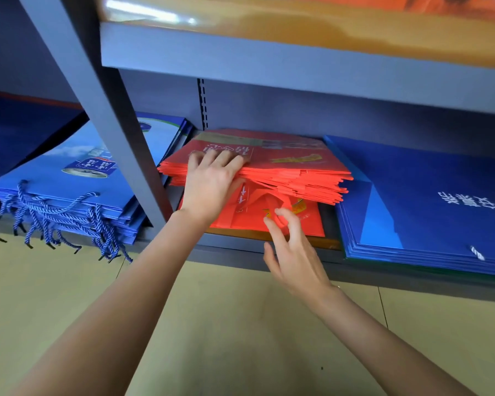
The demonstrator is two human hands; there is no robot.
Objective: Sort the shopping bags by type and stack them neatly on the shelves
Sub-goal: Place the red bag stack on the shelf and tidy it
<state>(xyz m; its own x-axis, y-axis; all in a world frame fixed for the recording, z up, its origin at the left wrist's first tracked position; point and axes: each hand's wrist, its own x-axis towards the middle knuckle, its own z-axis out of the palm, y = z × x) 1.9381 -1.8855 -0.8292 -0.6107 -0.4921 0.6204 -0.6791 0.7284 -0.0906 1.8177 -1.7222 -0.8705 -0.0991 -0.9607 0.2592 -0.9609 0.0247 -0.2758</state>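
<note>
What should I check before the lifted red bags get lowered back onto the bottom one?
1. Left hand holds up the front edge of the stack of flat red paper shopping bags: ok.
2. Red handle of the bottom red bag tucked flat: not ok, the right hand is at it, fingers curled.
3. Right hand clear of the gap: not ok.
4. Red stack's edges squared: not ok, fanned out.
5. Dark blue bag stack to the right kept apart: ok.
</note>
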